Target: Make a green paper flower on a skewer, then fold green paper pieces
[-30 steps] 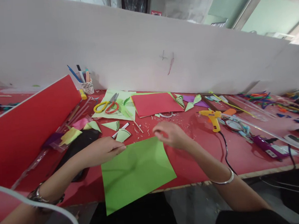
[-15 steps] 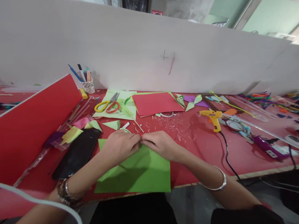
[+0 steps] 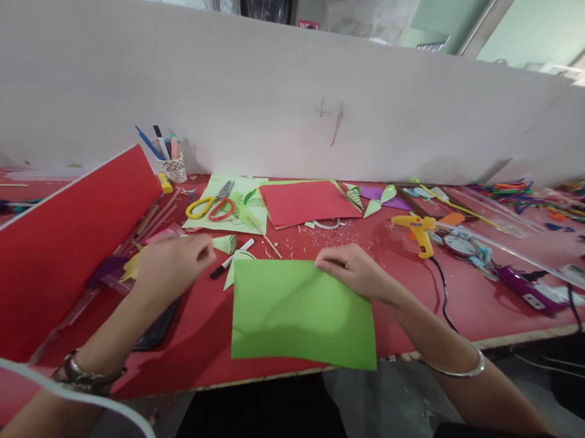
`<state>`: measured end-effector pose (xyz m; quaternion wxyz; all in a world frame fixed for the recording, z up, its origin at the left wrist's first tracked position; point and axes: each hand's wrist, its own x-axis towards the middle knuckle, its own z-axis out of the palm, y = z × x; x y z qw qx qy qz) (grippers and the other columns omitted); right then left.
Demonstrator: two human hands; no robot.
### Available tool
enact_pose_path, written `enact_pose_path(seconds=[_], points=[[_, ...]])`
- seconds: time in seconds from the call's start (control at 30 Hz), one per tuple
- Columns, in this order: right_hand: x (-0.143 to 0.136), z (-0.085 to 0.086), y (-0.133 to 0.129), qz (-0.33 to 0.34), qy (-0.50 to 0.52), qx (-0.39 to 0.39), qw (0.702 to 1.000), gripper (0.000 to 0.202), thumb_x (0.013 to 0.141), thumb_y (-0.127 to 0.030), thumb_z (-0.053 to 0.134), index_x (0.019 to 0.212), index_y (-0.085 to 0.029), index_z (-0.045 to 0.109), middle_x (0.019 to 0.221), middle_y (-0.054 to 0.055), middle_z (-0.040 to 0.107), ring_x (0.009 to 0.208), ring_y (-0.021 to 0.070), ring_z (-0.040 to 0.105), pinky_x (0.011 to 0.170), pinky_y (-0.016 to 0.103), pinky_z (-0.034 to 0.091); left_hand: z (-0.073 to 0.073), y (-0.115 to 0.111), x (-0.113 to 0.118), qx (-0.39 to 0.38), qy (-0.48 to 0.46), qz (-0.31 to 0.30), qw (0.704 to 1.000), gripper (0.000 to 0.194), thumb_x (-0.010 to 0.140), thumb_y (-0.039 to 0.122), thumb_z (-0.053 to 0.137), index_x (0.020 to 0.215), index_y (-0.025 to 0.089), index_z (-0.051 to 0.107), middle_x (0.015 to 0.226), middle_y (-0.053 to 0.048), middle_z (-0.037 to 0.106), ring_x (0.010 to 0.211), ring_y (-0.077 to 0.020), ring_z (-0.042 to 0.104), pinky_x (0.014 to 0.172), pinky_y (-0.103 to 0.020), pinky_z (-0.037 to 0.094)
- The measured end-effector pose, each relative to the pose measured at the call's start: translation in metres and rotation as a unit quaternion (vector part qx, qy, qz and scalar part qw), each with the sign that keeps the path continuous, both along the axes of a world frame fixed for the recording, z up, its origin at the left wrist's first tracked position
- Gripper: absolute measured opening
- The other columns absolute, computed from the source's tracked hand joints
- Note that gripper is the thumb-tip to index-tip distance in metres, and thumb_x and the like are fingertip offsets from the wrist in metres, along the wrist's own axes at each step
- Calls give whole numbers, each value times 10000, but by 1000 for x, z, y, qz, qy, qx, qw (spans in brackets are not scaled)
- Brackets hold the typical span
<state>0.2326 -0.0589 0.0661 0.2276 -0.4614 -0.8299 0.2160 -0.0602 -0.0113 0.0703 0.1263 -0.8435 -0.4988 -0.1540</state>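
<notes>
My right hand [image 3: 349,268] pinches the top edge of a green sheet of paper [image 3: 299,312], which hangs tilted over the table's front edge. My left hand [image 3: 178,259] is apart from the sheet, to its left, above a black phone-like slab [image 3: 160,328]. That hand is smeared by motion, its fingers look curled, and I cannot make out anything in them. Just behind the green sheet lie a black-and-white marker [image 3: 232,258] and light green paper cut-outs [image 3: 225,244]. A thin wooden stick [image 3: 273,245] rests farther back.
Scissors [image 3: 211,208] lie on pale green paper. Red sheets [image 3: 306,203] are at the back. A yellow glue gun [image 3: 418,230] with a black cord stands right. A red board [image 3: 69,248] leans at left near a pen cup [image 3: 173,167]. A purple device [image 3: 527,286] is far right.
My hands have parted: the left moved left, off the green sheet, and the right moved right with the sheet in its grip. The marker and a cut-out behind the sheet are now uncovered.
</notes>
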Motion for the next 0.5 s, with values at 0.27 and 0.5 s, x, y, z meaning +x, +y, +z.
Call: enact_pose_path(seconds=[0.27,0.5], points=[[-10,4,3,31,-35,52,998,289,879,-321,366,773,-163,584,677,1,594,598,88,502,581,187,315,4,-6,25,-224,-85,-212,948,279,842,373,371,862,174,566,793,-14,601,700,-138,499,705,-246,349],[-36,-2,7,48,-186,226,955,213,810,-194,399,677,-163,562,623,21,568,593,114,455,603,254,276,-9,-15,47,-248,-39,-232,940,411,889,325,293,587,145,505,484,26,404,478,-98,356,534,-235,269]])
